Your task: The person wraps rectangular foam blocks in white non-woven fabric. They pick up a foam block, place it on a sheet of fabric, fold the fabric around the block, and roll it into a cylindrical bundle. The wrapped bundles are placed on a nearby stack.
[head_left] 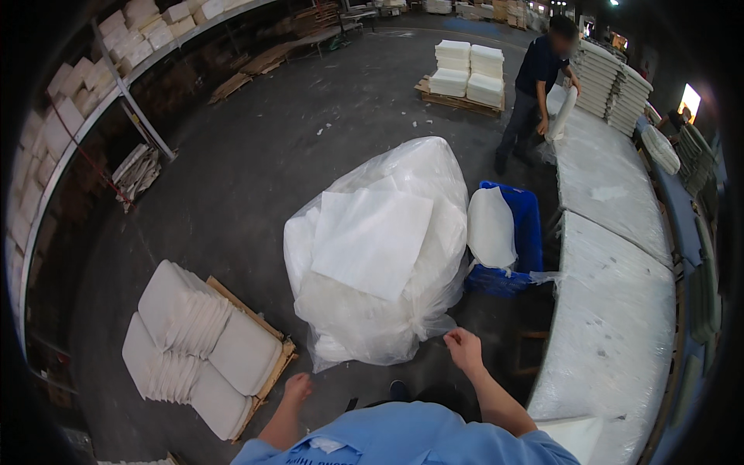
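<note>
Head view: in the centre of the frame a big clear plastic bag [380, 256] stuffed with white sheets stands on the dark floor. The right hand [463, 349], lower centre, is at the bag's lower right edge, fingers curled close — it seems to pinch the film, though a firm grip cannot be told. The left hand [298, 386], lower left of centre, hangs loosely closed, holding nothing, apart from the bag and near a pallet of white cushions [198, 345]. Right of the bag sits a blue crate [531, 225]; a long white-covered table [620, 310] runs down the right side, where another person [539, 85] works at upper right. The step looks like taking hold of the bag; next, both hands need a sure grip on the thin film
</note>
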Action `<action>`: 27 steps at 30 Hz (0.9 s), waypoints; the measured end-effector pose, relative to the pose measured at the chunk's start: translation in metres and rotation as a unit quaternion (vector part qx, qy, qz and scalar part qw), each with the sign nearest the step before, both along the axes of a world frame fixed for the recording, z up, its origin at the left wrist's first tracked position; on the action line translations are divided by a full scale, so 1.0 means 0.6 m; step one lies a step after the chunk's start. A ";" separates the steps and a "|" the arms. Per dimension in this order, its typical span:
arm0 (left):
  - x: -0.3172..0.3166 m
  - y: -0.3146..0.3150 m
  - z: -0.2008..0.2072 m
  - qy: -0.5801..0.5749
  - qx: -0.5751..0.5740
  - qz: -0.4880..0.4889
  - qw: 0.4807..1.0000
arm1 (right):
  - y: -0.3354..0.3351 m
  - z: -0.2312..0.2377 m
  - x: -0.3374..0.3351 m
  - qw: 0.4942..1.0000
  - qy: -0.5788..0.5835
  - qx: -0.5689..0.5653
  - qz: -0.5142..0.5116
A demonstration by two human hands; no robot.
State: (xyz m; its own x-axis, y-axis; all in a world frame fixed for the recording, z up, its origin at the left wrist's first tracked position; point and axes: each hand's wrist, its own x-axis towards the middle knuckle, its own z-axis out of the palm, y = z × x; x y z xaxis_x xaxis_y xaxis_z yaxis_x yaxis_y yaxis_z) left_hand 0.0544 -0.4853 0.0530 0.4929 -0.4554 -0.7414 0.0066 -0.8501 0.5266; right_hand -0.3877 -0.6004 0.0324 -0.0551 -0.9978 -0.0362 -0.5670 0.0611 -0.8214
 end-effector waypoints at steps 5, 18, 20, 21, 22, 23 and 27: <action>0.053 0.063 -0.019 0.036 0.040 0.165 0.985 | -0.182 -0.031 0.044 0.999 -0.030 0.037 -0.013; -0.185 -0.105 0.014 -0.040 0.043 -0.118 0.991 | -0.748 -0.303 0.046 0.974 -0.130 0.164 -0.087; -0.188 -0.165 0.025 -0.041 0.009 -0.124 0.991 | -0.847 -0.344 0.036 0.972 -0.118 0.156 -0.129; -0.183 -0.204 0.016 -0.034 -0.009 -0.122 0.992 | -0.896 -0.363 0.014 0.976 -0.086 0.129 -0.154; -0.197 -0.213 0.016 -0.038 -0.016 -0.101 0.994 | -0.936 -0.377 0.030 0.974 -0.067 0.144 -0.159; -0.206 -0.237 0.010 -0.039 0.018 -0.084 0.996 | -0.967 -0.390 0.031 0.971 -0.045 0.159 -0.174; -0.246 -0.291 0.024 -0.049 0.099 -0.098 0.989 | -1.040 -0.443 0.055 0.948 -0.071 0.184 -0.251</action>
